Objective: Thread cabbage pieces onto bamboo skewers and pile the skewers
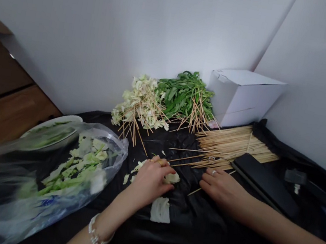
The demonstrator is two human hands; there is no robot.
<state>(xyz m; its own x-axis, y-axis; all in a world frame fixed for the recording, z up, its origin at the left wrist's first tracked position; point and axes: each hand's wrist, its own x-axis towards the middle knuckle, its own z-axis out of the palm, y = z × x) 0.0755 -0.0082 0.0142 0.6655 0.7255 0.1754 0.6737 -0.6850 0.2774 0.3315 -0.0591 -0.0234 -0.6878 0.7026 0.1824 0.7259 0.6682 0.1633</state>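
My left hand rests on the black sheet with its fingers curled onto a pale cabbage piece. Another cabbage piece lies just below it. My right hand lies beside it, fingers bent over a bamboo skewer at the edge of the loose skewer pile; a ring is on one finger. Behind them lie skewered cabbage and skewered green leaves.
A clear plastic bag of cut cabbage sits at the left over a white plate. A white box stands in the corner. A flat black object lies right of the skewers. Wooden floor shows at far left.
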